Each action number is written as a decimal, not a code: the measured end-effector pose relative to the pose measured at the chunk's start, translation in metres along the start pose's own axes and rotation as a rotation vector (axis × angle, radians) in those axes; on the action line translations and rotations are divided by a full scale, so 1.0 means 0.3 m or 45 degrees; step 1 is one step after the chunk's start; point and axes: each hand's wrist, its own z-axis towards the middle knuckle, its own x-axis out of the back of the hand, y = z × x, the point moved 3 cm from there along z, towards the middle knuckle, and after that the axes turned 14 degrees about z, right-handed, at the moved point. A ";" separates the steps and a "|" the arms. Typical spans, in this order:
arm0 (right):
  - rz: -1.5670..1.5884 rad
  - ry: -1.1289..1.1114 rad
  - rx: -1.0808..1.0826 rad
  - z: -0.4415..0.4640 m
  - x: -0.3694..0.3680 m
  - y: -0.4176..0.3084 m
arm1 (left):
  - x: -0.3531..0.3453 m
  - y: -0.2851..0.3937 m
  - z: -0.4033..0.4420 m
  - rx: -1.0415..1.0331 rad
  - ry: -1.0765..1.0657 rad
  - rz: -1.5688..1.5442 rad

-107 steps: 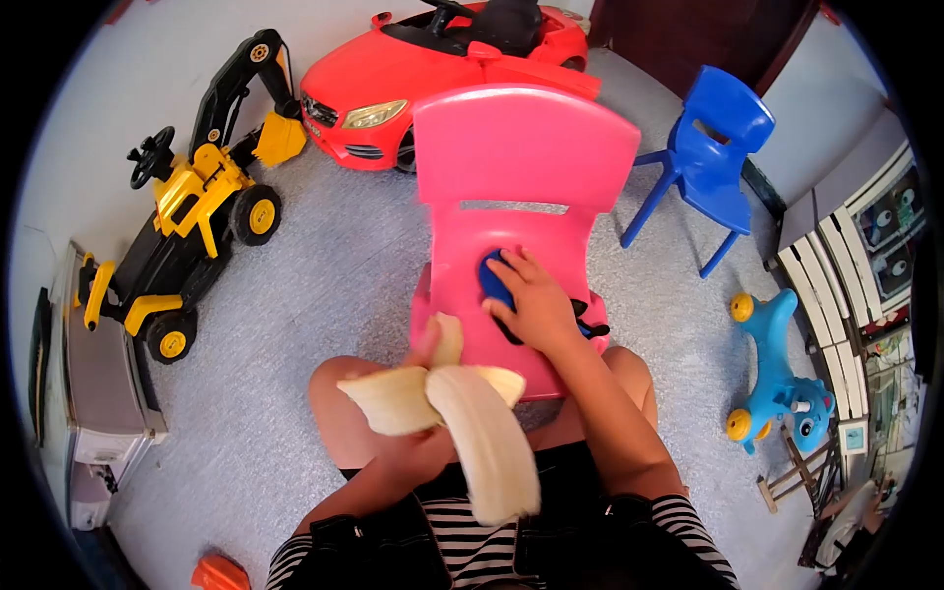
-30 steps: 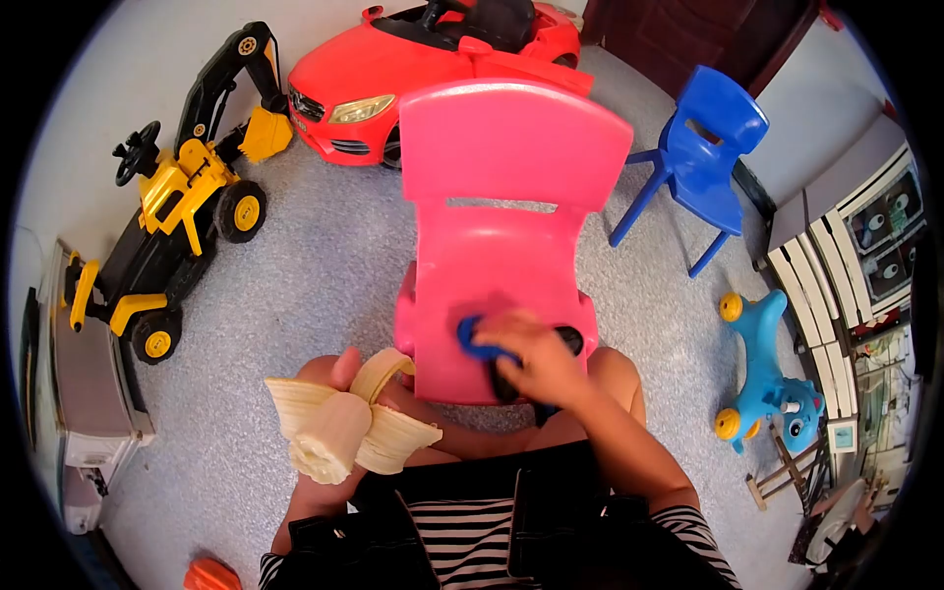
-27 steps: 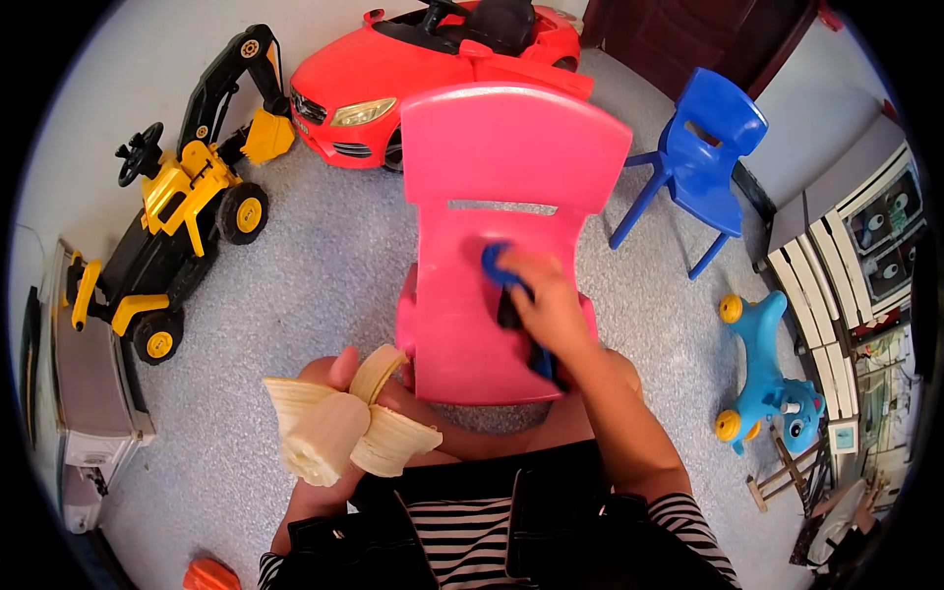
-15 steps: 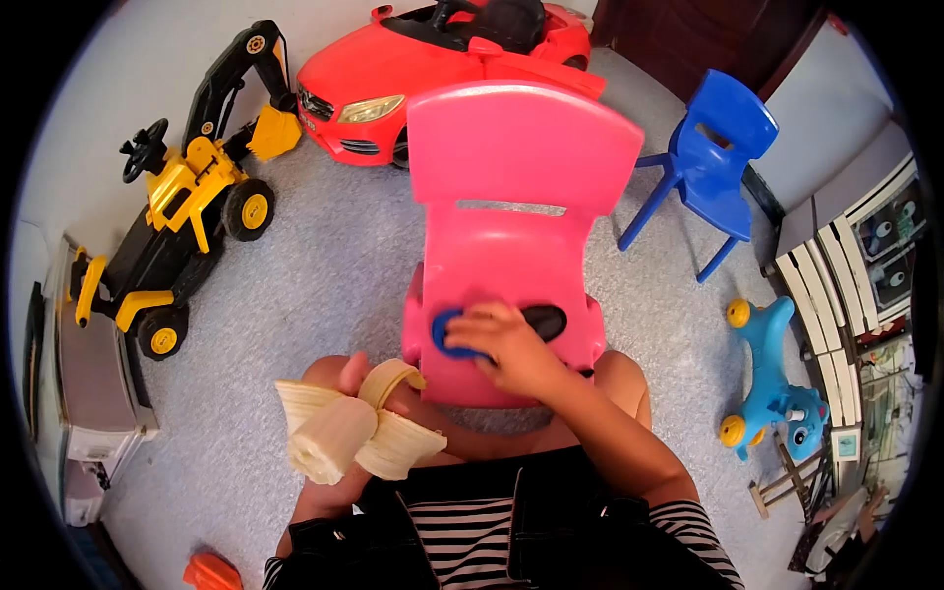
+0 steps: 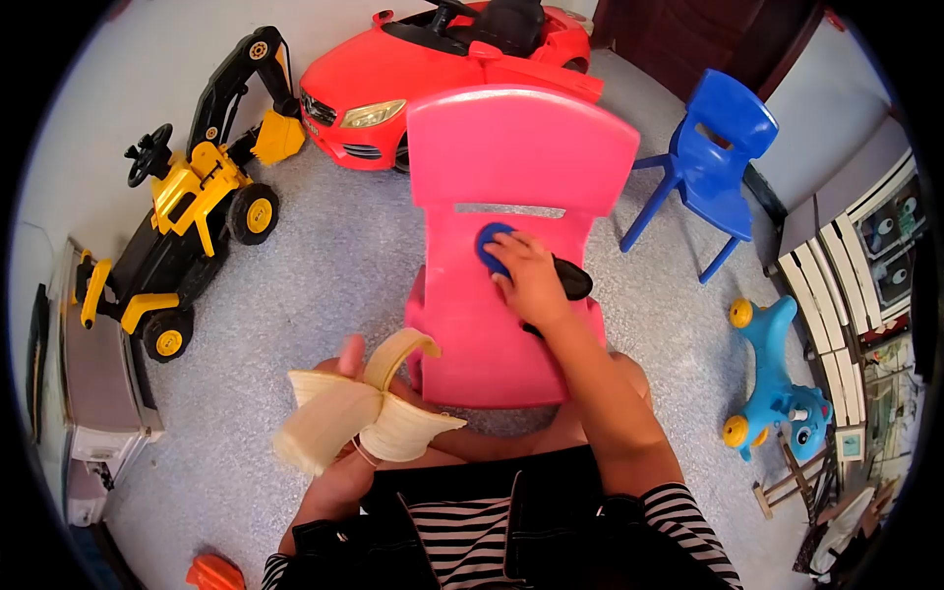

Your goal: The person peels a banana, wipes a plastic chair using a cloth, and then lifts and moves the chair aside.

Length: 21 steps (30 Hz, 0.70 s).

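Note:
My left hand (image 5: 344,482) grips a partly peeled banana (image 5: 329,418), its peel flaps hanging outward. Much of that hand is hidden behind the fruit and peel. Over the seat of a pink plastic chair (image 5: 521,147), my right hand (image 5: 536,280) has its fingers curled on a blue round thing (image 5: 493,246). A dark oval piece (image 5: 572,279) with a black rim sticks out on the other side of this hand. Whether the two pieces are joined is hidden, and their kind is unclear. The chair faces me, between my legs.
A red toy car (image 5: 393,84) stands behind the chair, a yellow and black ride-on digger (image 5: 177,216) to the left. At right are a blue chair (image 5: 723,138), a blue ride-on animal (image 5: 772,383) and a white cabinet (image 5: 836,285). An orange object (image 5: 213,572) lies at lower left.
My right hand has slid up the pink chair's seat toward the backrest, the blue round thing and dark oval piece moving with it. The banana in my left hand has tilted and shifted slightly.

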 end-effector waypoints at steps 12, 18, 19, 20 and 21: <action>0.449 -0.511 -0.003 -0.318 0.101 -0.330 | 0.052 -0.030 -0.033 0.115 0.219 0.227; 0.284 0.090 -0.187 -0.065 0.173 -0.138 | 0.014 -0.008 -0.012 0.126 0.165 0.266; 0.217 0.172 -0.125 -0.017 0.151 -0.108 | 0.008 -0.005 -0.011 0.125 0.155 0.275; 0.224 0.174 -0.123 0.002 0.092 -0.062 | 0.000 0.001 -0.014 0.126 0.145 0.294; 0.158 0.161 -0.093 0.020 0.019 -0.013 | -0.004 0.003 -0.016 0.127 0.142 0.303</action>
